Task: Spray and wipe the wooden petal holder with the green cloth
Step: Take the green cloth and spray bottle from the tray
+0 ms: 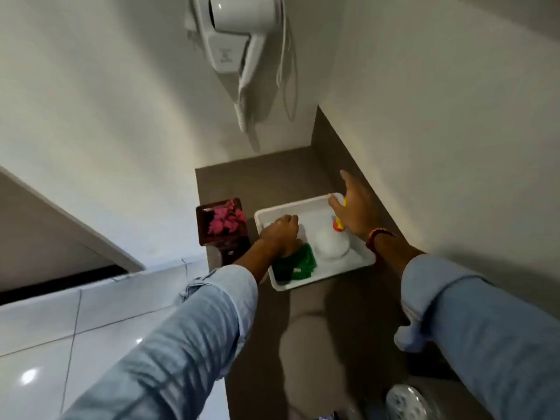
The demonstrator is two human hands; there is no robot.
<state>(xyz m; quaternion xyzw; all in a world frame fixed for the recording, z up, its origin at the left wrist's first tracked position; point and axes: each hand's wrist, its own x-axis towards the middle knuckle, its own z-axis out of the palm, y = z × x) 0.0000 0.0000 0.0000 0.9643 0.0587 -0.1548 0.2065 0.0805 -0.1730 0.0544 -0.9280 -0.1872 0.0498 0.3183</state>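
Over a white tray (360, 260), the left hand (280, 234) curls closed on the green cloth (298, 263), while the right hand (353, 207), fingers apart, reaches the spray bottle (331, 245), readying both for the nearby petal holder (222, 221).

walls (91, 101): plain off-white, meet in corner | wall-mtd white hairdryer (233, 34) w/ cord, upper centre | desk (272, 183): brown, matte, low brown upstand at back/right | floor (60, 344): glossy white tiles, light glare spots
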